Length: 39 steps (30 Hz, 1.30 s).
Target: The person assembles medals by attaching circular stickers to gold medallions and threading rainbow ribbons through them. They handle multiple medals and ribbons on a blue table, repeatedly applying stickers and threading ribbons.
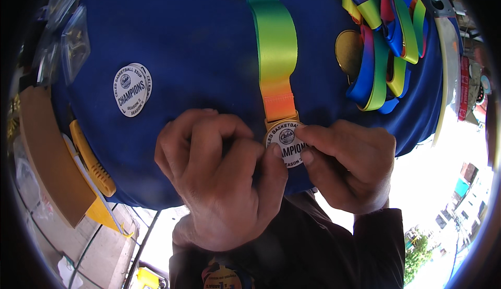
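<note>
A gold medal (282, 120) lies on the dark blue cloth in front of me, with a round white printed sticker (288, 145) on its face. Its rainbow ribbon (275, 49) runs away from me toward the far edge. My left hand (216, 171) has its fingers curled and its thumb pressed on the sticker's left side. From the other side, the thumb and index finger of my right hand (352, 163) pinch the right edge of the sticker and medal. Fingertips cover part of the sticker's rim.
A small stack of similar white stickers (130, 90) lies to the left. Bunched rainbow ribbons (389, 54) and another gold medal (347, 51) are at the far right. On the left are a yellow utility knife (91, 158), a brown board (52, 158) and clear plastic bags (76, 43).
</note>
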{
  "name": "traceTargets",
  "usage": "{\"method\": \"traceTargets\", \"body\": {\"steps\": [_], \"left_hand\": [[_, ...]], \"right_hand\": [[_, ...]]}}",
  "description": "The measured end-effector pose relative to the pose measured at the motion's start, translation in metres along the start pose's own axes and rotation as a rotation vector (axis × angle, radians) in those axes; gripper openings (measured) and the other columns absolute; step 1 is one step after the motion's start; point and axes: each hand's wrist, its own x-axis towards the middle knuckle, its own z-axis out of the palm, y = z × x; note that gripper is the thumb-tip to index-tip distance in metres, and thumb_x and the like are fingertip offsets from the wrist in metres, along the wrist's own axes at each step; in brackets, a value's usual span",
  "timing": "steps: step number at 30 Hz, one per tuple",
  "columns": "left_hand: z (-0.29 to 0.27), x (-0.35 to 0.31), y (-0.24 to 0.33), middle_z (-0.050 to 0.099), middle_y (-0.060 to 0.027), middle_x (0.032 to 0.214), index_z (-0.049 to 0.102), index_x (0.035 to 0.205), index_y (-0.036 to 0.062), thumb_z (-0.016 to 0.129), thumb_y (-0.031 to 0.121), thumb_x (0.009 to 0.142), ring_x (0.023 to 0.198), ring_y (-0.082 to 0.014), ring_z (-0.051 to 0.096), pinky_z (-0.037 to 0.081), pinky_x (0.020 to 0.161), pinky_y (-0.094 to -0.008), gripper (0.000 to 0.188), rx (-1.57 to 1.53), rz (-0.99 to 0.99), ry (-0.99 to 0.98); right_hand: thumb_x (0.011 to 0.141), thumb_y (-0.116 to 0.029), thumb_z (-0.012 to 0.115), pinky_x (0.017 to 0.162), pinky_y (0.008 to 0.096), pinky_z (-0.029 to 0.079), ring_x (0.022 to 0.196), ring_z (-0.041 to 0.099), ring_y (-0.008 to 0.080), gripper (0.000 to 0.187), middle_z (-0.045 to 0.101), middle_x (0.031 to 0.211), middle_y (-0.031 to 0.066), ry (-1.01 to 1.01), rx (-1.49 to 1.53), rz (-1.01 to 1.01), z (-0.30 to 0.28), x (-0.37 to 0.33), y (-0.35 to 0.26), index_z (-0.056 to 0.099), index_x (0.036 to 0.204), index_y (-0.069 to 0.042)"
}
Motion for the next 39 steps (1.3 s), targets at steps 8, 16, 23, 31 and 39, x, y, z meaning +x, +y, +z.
{"method": "traceTargets", "body": {"steps": [8,16,23,31,39], "left_hand": [[0.004,-0.001,-0.002,0.059,-0.0103,0.095,0.064,0.08,0.0046,0.077,0.012,0.081,0.108,-0.0342,0.053,0.038,0.094,-0.0465,0.015,0.031,0.011,0.06],[0.016,-0.013,0.006,0.056,-0.0114,0.112,0.059,0.116,0.0081,0.089,0.049,0.069,0.113,-0.0336,0.052,0.036,0.101,-0.057,0.069,0.003,0.068,0.147],[0.043,-0.009,0.009,0.055,-0.0145,0.115,0.062,0.119,0.0026,0.086,0.038,0.07,0.119,-0.0327,0.051,0.034,0.111,-0.0599,0.065,0.011,0.016,0.278],[0.062,0.006,-0.007,0.055,-0.0231,0.123,0.059,0.128,-0.0052,0.075,0.018,0.073,0.125,-0.0393,0.049,0.022,0.119,-0.0671,0.062,-0.134,0.12,0.306],[0.062,0.004,-0.017,0.058,-0.0199,0.119,0.056,0.13,-0.0017,0.077,0.021,0.073,0.123,-0.0366,0.052,0.024,0.119,-0.065,0.064,-0.07,0.156,0.316]], "right_hand": [[0.081,0.002,0.071,0.055,0.0275,0.045,0.059,0.064,0.0157,0.023,0.067,0.073,0.011,0.124,0.147,0.18,0.01,0.001,-0.009,0.074,0.103,0.004],[0.084,0.017,0.061,0.063,0.0294,0.051,0.076,0.067,0.018,0.028,0.068,0.094,0.0121,0.066,0.073,-0.133,-0.024,0.02,0.0,0.073,0.104,0.002],[0.087,0.001,0.061,0.069,0.038,0.048,0.083,0.066,0.0289,0.007,0.065,0.092,0.0171,-0.271,-0.017,-0.36,-0.02,0.073,0.009,0.066,0.091,0.003],[0.094,-0.011,0.065,0.065,0.0365,0.048,0.074,0.059,0.0176,0.015,0.067,0.087,0.0098,-0.336,-0.199,-0.264,-0.036,0.061,0.028,0.071,0.102,0.001],[0.093,-0.016,0.072,0.062,0.0358,0.049,0.064,0.06,0.023,0.015,0.067,0.078,0.0085,-0.275,-0.213,-0.369,-0.016,0.049,0.015,0.074,0.1,-0.003]]}}
